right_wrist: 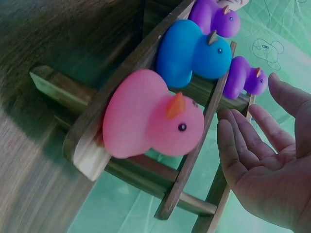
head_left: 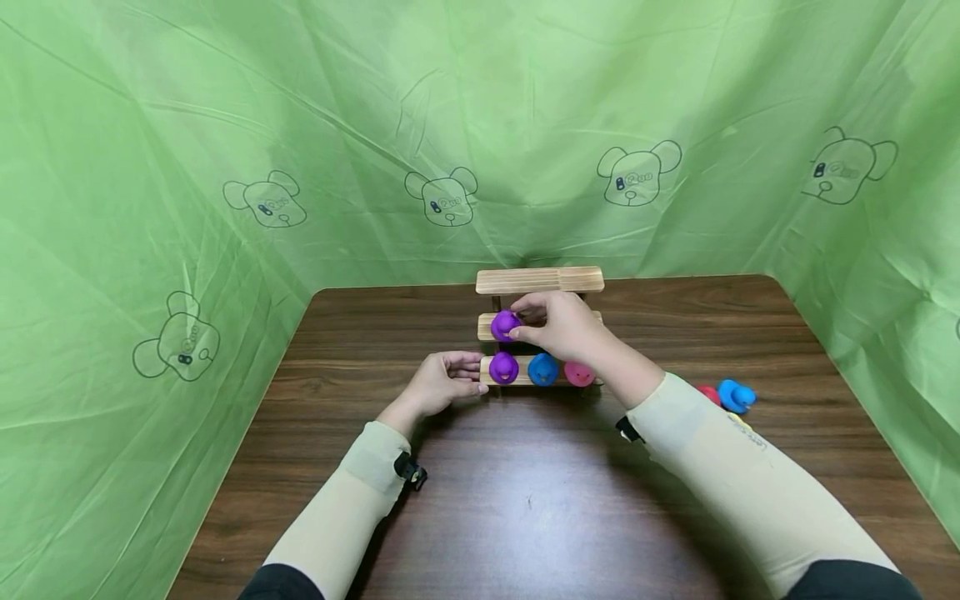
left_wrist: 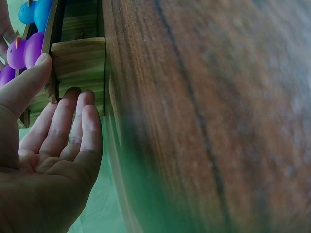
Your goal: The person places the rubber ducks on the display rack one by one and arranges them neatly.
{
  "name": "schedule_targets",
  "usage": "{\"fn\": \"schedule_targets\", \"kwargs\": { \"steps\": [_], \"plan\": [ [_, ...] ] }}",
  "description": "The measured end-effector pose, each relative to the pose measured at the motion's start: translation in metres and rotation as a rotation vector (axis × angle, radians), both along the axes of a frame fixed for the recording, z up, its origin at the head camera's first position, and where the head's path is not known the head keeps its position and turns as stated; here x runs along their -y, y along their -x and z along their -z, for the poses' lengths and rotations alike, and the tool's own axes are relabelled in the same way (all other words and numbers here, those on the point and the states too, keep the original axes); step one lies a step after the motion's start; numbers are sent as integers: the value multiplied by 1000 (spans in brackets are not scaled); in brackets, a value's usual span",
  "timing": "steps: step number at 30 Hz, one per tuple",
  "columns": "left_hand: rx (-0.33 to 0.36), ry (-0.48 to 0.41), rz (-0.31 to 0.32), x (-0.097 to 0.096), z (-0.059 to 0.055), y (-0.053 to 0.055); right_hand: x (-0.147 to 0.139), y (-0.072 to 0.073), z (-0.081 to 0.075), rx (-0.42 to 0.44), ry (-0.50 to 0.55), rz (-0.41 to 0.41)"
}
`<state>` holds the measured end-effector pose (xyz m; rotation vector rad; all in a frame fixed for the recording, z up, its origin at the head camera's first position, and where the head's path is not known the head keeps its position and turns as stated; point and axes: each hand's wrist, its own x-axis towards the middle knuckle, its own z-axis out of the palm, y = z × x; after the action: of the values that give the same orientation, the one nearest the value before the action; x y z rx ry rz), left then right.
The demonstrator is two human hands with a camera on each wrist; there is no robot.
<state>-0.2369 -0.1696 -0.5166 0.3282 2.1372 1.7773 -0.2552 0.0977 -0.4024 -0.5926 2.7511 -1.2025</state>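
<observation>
A small three-tier wooden rack (head_left: 540,280) stands at the back of the table. Its lowest tier bears a purple duck (head_left: 503,367), a blue duck (head_left: 543,369) and a pink duck (right_wrist: 146,116). Another purple duck (right_wrist: 245,77) sits at the left end of the middle tier. My right hand (head_left: 558,323) is right beside that upper duck, thumb and fingers spread apart around it; the right wrist view shows a gap between them. At the lowest tier's left end, my left hand (head_left: 442,383) holds the plank, thumb (left_wrist: 36,73) on its front edge and fingers at the far edge.
On the table's right lie a blue duck (head_left: 737,396), a red one (head_left: 709,393) and something yellow (head_left: 738,421), the last two partly hidden by the right sleeve. Green cloth (head_left: 525,125) with drawn bear heads hangs behind and along both sides of the wooden table (head_left: 525,500).
</observation>
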Motion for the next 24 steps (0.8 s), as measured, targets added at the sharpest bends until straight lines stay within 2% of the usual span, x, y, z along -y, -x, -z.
{"fn": "schedule_targets", "kwargs": {
  "steps": [8,17,24],
  "plan": [
    [-12,9,-4,0,1,0,-20,-6,-5,-37,44,5],
    [-5,5,-8,0,2,-1,-54,-24,0,-31,111,75],
    [-10,13,-13,-1,3,0,-79,-36,-1,-105,116,130]
  ]
}}
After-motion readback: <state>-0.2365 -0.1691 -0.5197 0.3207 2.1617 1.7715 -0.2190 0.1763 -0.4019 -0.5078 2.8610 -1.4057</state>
